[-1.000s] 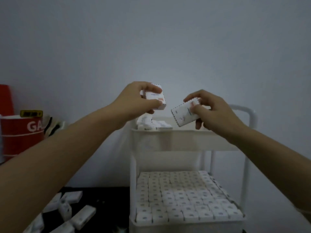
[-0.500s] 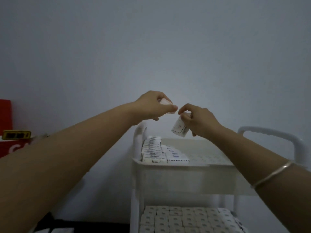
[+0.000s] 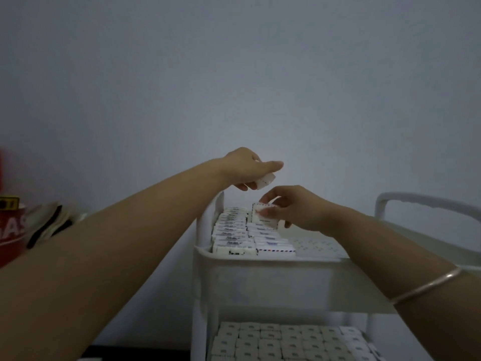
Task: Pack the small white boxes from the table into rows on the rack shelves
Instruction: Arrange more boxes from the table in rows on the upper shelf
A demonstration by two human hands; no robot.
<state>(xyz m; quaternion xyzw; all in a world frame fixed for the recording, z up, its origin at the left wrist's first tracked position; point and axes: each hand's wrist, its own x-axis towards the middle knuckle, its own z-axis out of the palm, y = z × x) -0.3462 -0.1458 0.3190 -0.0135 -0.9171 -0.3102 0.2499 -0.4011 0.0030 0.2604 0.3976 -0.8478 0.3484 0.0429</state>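
White box (image 3: 263, 218) pinched by right hand (image 3: 299, 211) at rows on top shelf (image 3: 273, 278), second box (image 3: 266, 182) gripped by left hand (image 3: 246, 168) — just above

Red tub (image 3: 10, 238) cut off at left, lower boxes (image 3: 286, 342) at bottom, their print too small to read.

Right hand (image 3: 294, 209) holds box (image 3: 264, 217) over top shelf (image 3: 260, 272).
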